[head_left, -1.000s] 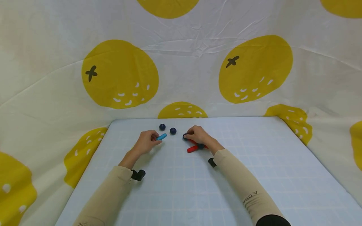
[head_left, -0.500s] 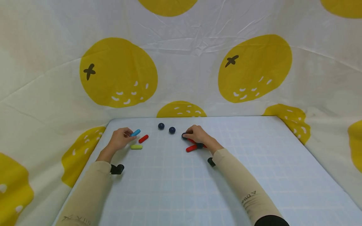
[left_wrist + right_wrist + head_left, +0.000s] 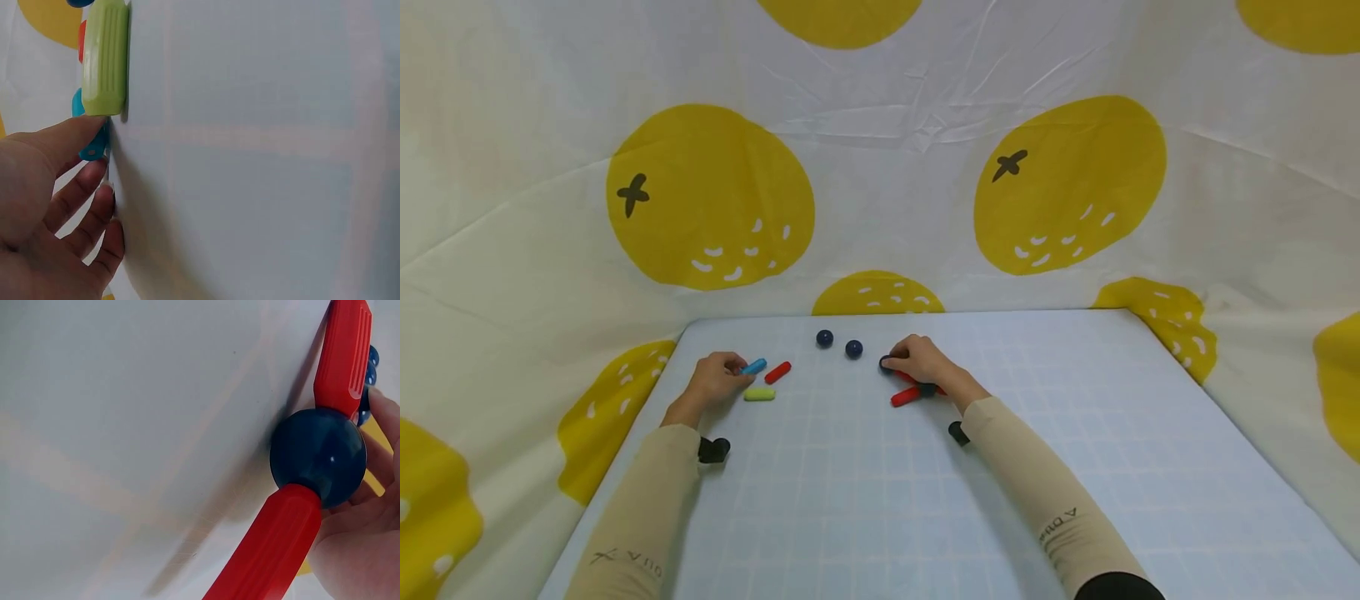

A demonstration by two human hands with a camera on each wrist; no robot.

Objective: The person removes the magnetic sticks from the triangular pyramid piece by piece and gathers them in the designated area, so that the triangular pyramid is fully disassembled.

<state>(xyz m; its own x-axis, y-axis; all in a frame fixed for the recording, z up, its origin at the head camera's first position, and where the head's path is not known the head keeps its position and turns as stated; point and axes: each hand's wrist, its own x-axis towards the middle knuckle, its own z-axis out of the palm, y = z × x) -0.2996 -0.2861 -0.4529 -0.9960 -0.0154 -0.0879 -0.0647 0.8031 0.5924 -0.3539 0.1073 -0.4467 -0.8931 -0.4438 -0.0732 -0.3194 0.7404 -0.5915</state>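
Table (image 3: 850, 508): two loose dark balls (image 3: 853, 349), one loose red rod (image 3: 778, 372), one green rod (image 3: 760, 395) just beside the left hand (image 3: 711, 381), which pinches one blue rod (image 3: 754, 366), fingers loosely curved. Right hand (image 3: 922, 360), partly covering a two-rod red assembly (image 3: 269, 544), pinches its end ball (image 3: 884, 364), largely hidden

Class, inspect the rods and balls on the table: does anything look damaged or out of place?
Nothing stands out. The green rod and loose red rod lie at different angles near the blue rod at the left hand; no damage shows.
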